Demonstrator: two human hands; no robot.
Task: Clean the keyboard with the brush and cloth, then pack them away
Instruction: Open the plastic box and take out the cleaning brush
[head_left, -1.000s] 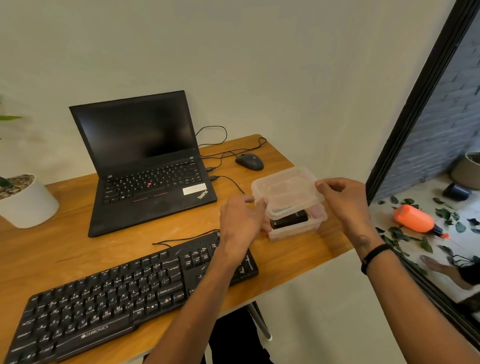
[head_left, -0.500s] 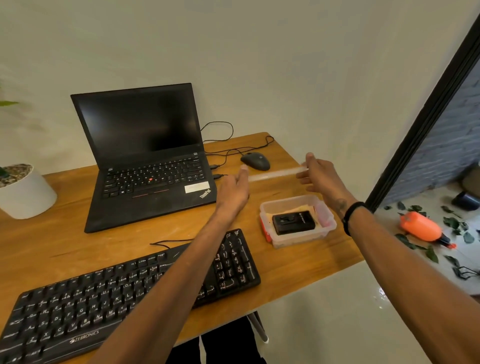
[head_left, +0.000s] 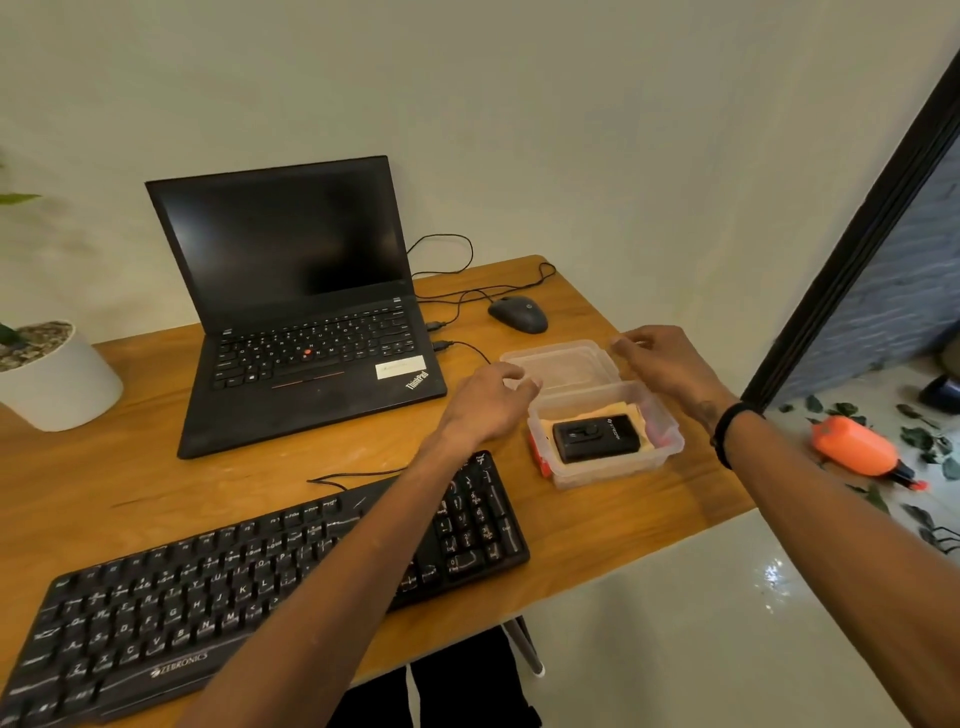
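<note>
A clear plastic box (head_left: 608, 441) sits near the right edge of the wooden desk (head_left: 156, 483), open, with a small black brush case (head_left: 597, 439) lying on a yellow cloth (head_left: 558, 427) inside. Its clear lid (head_left: 561, 366) lies flat on the desk just behind it. My left hand (head_left: 491, 397) pinches the lid's left edge with curled fingers; my right hand (head_left: 662, 364) holds its right corner. The black keyboard (head_left: 208, 587) lies along the desk's front edge, a laptop (head_left: 291, 306) behind it.
</note>
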